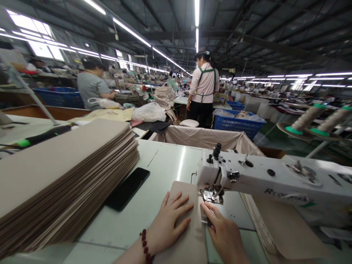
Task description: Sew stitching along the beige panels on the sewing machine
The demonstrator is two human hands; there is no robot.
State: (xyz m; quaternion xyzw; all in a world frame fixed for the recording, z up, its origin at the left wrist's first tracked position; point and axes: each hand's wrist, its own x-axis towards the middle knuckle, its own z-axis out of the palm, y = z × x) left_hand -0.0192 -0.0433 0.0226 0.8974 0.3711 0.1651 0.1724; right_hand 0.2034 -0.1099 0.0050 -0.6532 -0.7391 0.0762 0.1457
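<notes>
A beige fabric panel [176, 253] with rounded corners lies on the pale sewing table, its right edge beside the presser foot [213, 197] of a white sewing machine [247, 176]. My left hand [172, 223] rests flat on the panel with fingers spread, a dark red bead bracelet [145, 244] at its wrist. Close in front of the presser foot, my right hand [224, 231] has its fingers drawn together at the panel's right edge. A small object with a metallic tip shows partly under those fingers; its kind is hidden.
A tall stack of beige panels [82, 154] stands at left, beside a black phone [128, 189]. More panels [288, 227] lie right of the machine. Behind the table are a cloth-lined bin [198, 137] and a blue crate [239, 123]. Thread cones [308, 117] stand at right; two co-workers are beyond.
</notes>
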